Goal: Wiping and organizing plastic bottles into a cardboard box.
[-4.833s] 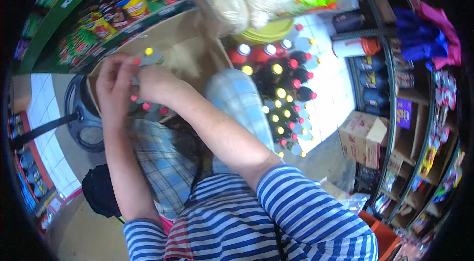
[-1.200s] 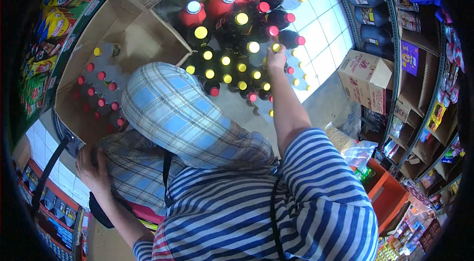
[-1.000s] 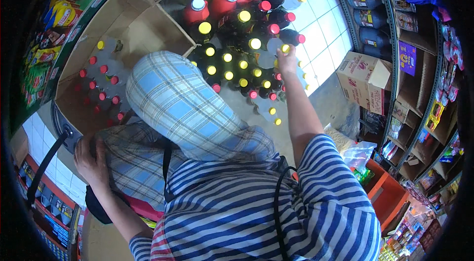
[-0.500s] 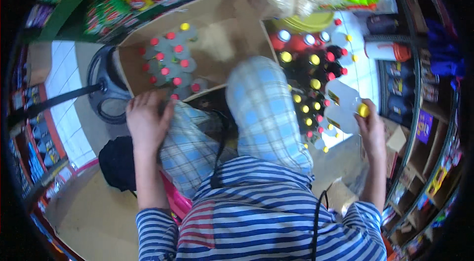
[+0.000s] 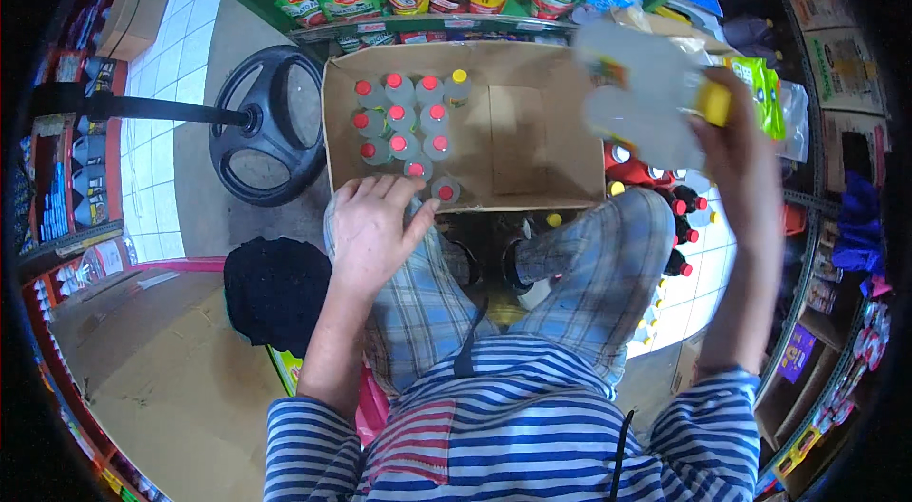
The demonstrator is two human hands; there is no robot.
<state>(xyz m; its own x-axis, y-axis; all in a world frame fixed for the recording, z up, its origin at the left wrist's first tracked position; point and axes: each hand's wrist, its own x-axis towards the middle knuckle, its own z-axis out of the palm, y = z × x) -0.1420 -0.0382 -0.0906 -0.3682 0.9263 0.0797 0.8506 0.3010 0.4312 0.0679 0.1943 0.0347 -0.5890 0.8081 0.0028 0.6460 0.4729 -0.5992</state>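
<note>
Two clear yellow-capped bottles, as I read the blur, swing in from the right to within reach of the cardboard box, the right hand clenched on them, the left hand loosely spread, grasping nothing, by its near-left edge.

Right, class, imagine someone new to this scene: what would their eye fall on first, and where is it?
Probably the open cardboard box at the centre, with red-capped clear bottles clustered in its left half. The large yellow-capped translucent bottle, blurred in the raised right hand toward the upper right, would compete. Left of the box, the black steering-wheel-shaped base also stands out.
</note>
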